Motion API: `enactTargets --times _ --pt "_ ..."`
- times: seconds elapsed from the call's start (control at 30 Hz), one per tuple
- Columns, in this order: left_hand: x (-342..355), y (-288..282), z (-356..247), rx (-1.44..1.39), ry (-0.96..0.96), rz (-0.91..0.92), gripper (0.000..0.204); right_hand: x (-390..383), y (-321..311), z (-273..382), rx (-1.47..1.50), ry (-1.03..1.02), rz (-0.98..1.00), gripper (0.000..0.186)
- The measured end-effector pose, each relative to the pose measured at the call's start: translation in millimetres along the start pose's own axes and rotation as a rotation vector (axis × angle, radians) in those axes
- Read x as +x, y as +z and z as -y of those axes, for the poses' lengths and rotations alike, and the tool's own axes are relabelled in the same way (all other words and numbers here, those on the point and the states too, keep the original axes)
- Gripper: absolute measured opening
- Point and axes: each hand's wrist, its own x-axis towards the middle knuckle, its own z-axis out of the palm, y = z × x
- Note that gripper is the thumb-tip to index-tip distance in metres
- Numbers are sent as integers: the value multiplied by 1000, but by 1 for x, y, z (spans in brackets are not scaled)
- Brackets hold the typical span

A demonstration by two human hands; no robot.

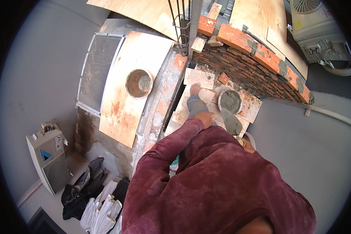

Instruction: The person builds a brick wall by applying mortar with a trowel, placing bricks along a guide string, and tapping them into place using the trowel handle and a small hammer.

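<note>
Low, right hand [247,146] gripping trowel [231,121], left hand [205,118] on knee [197,106]

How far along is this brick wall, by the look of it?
Done: many courses of the brick wall are laid, though its top steps unevenly. In hand: the right hand holds a trowel loaded with grey mortar beside a mortar pan; the left hand rests on the person's knee. Left: the lower stretches of the top course look unfinished, and a loose brick lies nearby.
</note>
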Motion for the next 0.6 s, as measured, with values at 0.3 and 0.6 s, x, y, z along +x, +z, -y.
enactTargets --times 0.3,0.6 --pt "-145 6 14 -187 0 33 23 -30 18 -4 613 213 483 26" --pt "-167 62 99 -478 -12 211 18 56 103 32 410 457 687 31"
